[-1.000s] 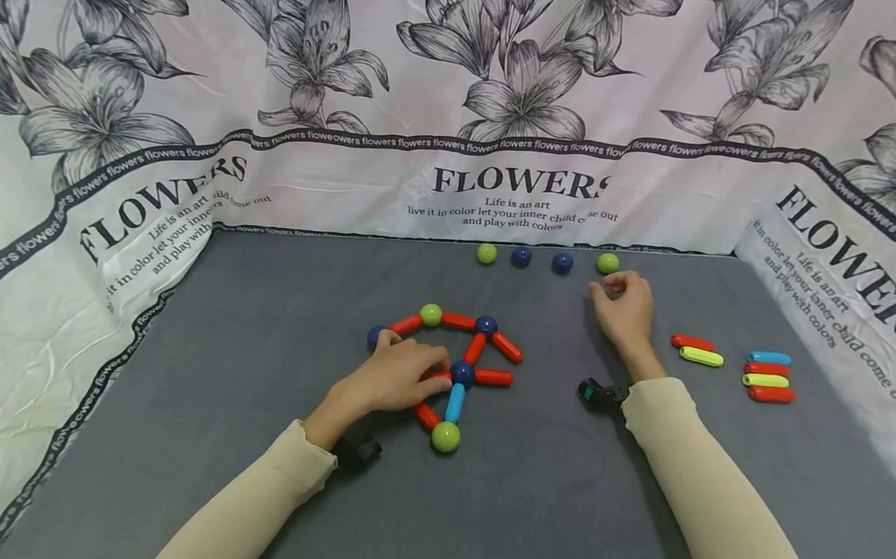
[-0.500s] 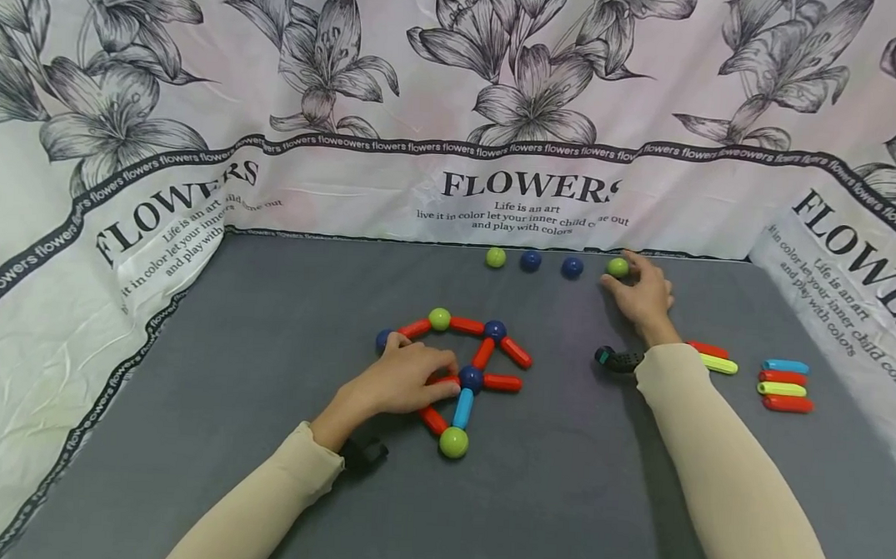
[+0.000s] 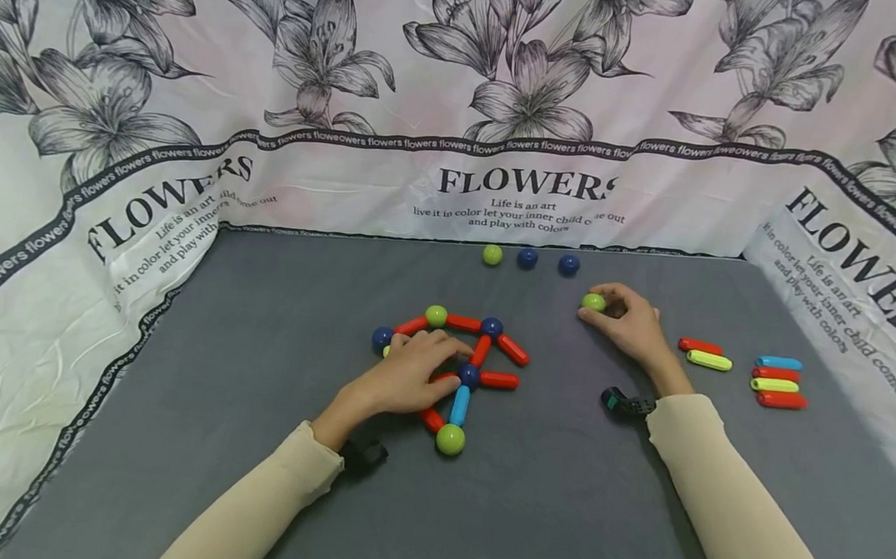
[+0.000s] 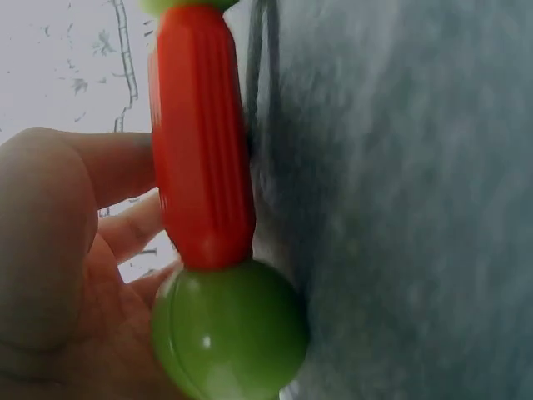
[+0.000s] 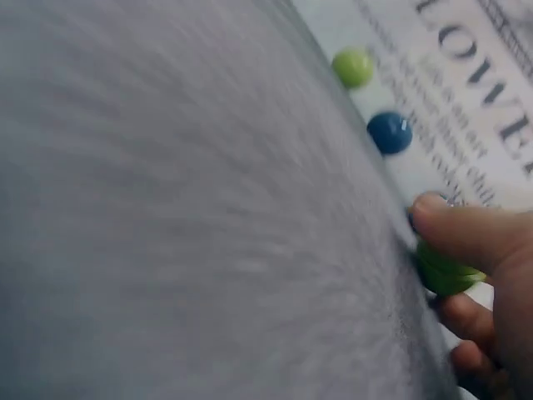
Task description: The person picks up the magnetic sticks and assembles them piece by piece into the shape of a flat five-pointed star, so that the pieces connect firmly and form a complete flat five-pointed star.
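My right hand pinches a light green ball between thumb and fingers, close over the grey table. In the right wrist view the thumb partly covers this ball. Left of it lies a toy structure of red and blue rods joined by balls; a blue ball sits at one junction and a green ball at the near end. My left hand holds the structure from its left side, hiding part of it. The left wrist view shows a red rod attached to a green ball, with fingers behind the rod.
Along the back edge stand a green ball, a blue ball and another blue ball. To the right lie a yellow rod beside a red one, and a row of several rods. Flowered cloth hangs behind.
My right hand has reached the green ball at the back right, gripped it and brought it nearer and to the left. My left hand stays at the structure, its fingers slightly shifted.
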